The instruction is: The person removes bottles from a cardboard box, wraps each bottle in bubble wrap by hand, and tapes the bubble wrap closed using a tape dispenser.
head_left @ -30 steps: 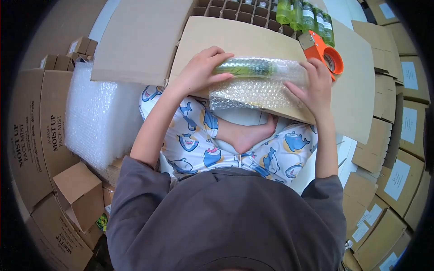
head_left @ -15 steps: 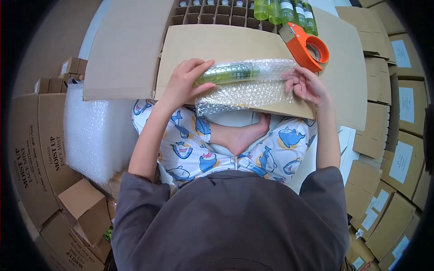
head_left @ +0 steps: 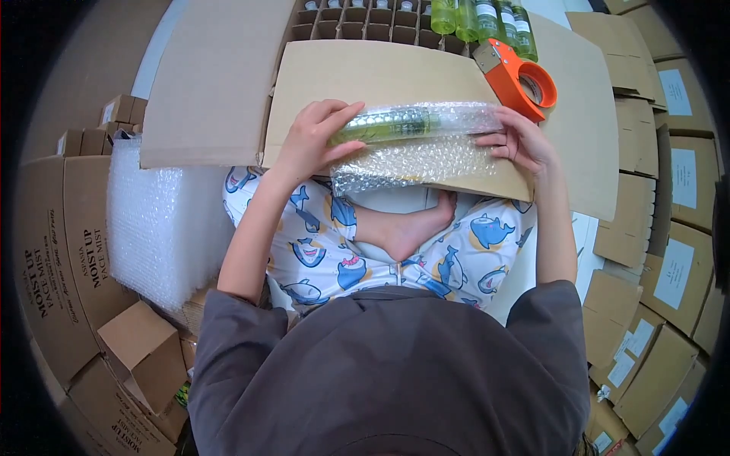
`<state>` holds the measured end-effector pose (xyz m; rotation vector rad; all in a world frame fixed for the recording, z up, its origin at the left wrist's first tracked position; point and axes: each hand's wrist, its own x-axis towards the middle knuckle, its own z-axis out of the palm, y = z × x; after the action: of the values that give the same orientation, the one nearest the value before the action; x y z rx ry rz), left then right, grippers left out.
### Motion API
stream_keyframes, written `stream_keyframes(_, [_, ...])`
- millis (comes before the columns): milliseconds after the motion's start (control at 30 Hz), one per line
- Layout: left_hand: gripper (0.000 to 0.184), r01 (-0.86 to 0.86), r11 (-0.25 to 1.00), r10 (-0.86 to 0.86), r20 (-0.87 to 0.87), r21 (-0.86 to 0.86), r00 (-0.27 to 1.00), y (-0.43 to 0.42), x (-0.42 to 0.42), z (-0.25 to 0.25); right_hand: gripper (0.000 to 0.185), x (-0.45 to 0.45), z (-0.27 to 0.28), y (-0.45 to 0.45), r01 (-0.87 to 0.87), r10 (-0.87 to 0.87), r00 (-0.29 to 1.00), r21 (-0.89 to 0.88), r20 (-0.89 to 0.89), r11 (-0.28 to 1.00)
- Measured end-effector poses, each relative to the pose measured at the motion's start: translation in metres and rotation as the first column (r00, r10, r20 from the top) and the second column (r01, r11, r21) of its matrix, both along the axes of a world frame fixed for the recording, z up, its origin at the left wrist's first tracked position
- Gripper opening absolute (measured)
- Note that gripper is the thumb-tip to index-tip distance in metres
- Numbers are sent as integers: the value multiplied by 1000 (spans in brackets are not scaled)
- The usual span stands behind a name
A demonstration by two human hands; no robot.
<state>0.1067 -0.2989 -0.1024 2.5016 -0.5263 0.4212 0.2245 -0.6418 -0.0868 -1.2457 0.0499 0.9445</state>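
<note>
A green bottle (head_left: 391,128) lies sideways, partly rolled in clear bubble wrap (head_left: 418,162), over the near flap of a cardboard box (head_left: 380,72). My left hand (head_left: 323,135) grips the bottle's left end through the wrap, thumb below and fingers above. At the other end, my right hand (head_left: 523,141) has its fingers on the rolled wrap, thumb side along the top edge. The loose part of the wrap hangs toward me below the bottle. Its inner layers cannot be made out.
An orange tape dispenser (head_left: 525,83) lies on the flap at the right, beside several green bottles (head_left: 487,23). Cardboard dividers (head_left: 376,32) hold capped bottles at the back. Stacked bubble wrap sheets (head_left: 163,220) stand left. Cartons (head_left: 673,266) line the right side.
My right hand's fingers have gone from curled to straighter, and they reach further over the wrap's right end. My left hand and the bottle have barely shifted.
</note>
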Motion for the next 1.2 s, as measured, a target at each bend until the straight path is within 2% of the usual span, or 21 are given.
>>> stream_keyframes(167, [52, 9, 1000, -9, 10, 3, 1000, 0, 0, -1, 46, 2, -4, 3, -31, 48, 992, 147, -113, 989])
stream_keyframes(267, [52, 8, 1000, -8, 25, 1, 1000, 1, -1, -2, 52, -4, 1, 16, 201, -202, 979, 30, 33, 979])
stream_keyframes(300, [52, 8, 1000, -8, 31, -6, 1000, 1, -1, -3, 52, -4, -1, 15, 199, -200, 979, 29, 32, 979])
stream_keyframes(400, [52, 10, 1000, -10, 37, -17, 999, 1, -1, -5, 50, -6, -7, 13, 250, -243, 945, -2, 217, 968])
stream_keyframes(567, [53, 22, 1000, -21, 51, -16, 998, 1, 0, -5, 49, -6, -8, 17, 274, -274, 954, 23, 121, 962])
stream_keyframes(667, [53, 22, 1000, -21, 52, -14, 998, 1, 0, -5, 45, -2, -12, 10, 129, -115, 991, 218, -74, 967])
stream_keyframes(700, [53, 17, 1000, -16, 51, -14, 999, 0, -1, -5, 45, -1, -14, 7, 130, -116, 990, 219, -76, 967])
stream_keyframes(800, [53, 13, 1000, -13, 49, -15, 999, 0, -1, -5, 44, 5, -16, 1, 174, -114, 968, 272, -224, 946])
stream_keyframes(933, [53, 12, 1000, -11, 48, -17, 999, 0, -1, -4, 46, -5, -8, -3, 127, -102, 988, 234, -114, 964])
stream_keyframes(1100, [53, 10, 1000, -9, 38, -16, 999, 0, 0, -4, 51, -10, -5, 1, 223, -193, 963, 153, -189, 963])
stream_keyframes(1200, [53, 14, 1000, -13, 33, -16, 999, 0, -1, -4, 55, 4, -21, 0, -52, 160, 971, 498, -177, 866])
